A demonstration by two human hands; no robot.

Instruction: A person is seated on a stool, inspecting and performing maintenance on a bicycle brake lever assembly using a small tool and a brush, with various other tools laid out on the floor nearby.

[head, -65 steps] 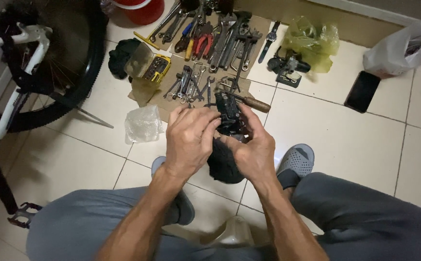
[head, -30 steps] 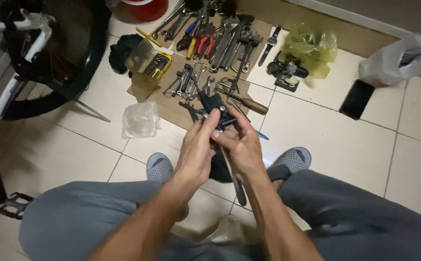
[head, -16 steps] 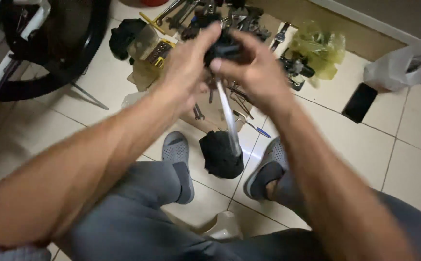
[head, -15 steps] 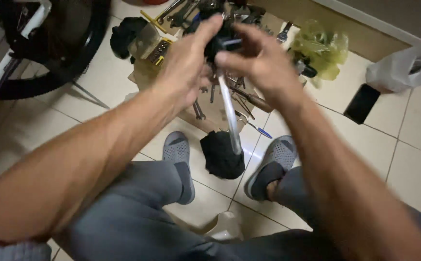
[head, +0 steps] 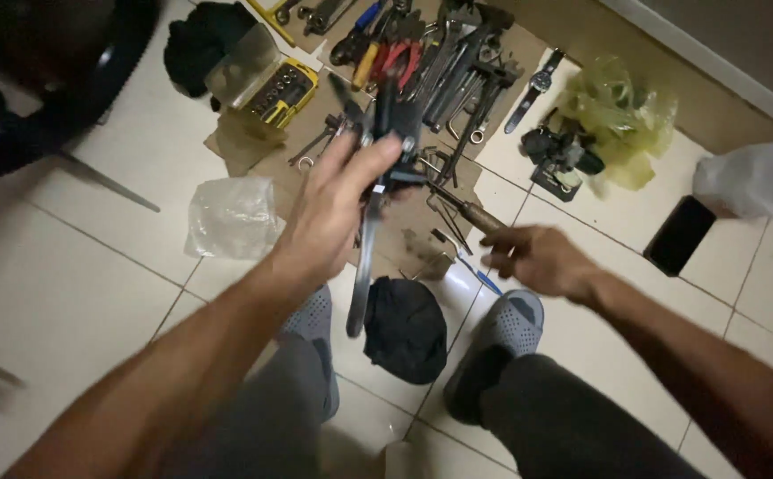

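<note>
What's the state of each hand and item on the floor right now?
left hand: closed around the dark tool, lifted off the floor
dark tool: held, long end hanging down
right hand: empty, reaching toward the wooden-handled tool
wooden-handled tool: lying on cardboard
socket case: open
phone: screen dark

Your left hand grips a black tool with a long dark grey shaft. Your right hand hovers near a blue pen and a brown wooden handle. Your slippers are grey with a dotted hole pattern; your trousers are grey. The floor tiles are cream with dark grout lines. The socket case is yellow. The pliers have red handles. The cardboard is brown. The crumpled bag is yellow-green. The cloth is black. The phone is black.
</note>
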